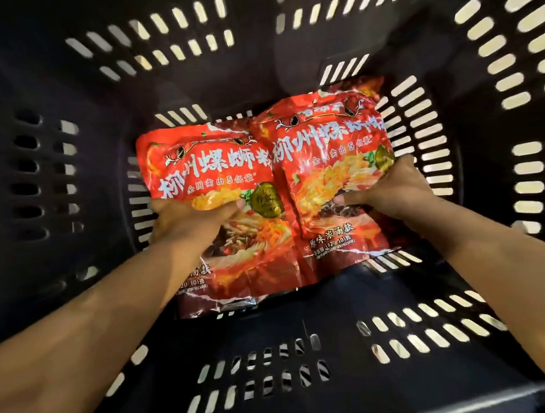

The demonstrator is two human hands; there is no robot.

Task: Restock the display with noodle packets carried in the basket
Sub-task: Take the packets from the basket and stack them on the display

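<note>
As the person is reaching into the dark slotted plastic basket (264,322), the left hand (183,221) is gripping the left glossy red noodle packet (212,165) and the right hand (389,189) the right glossy red noodle packet (328,139), thumbs pressing on top. Both are lying side by side on its floor; shelving them is, I'd judge, yet to come.

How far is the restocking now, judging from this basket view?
Done: no display is in view, so nothing is confirmed. In hand: the left hand grips the left packet, the right hand grips the right packet, both inside the basket. Left: lifting both out and shelving them.
</note>
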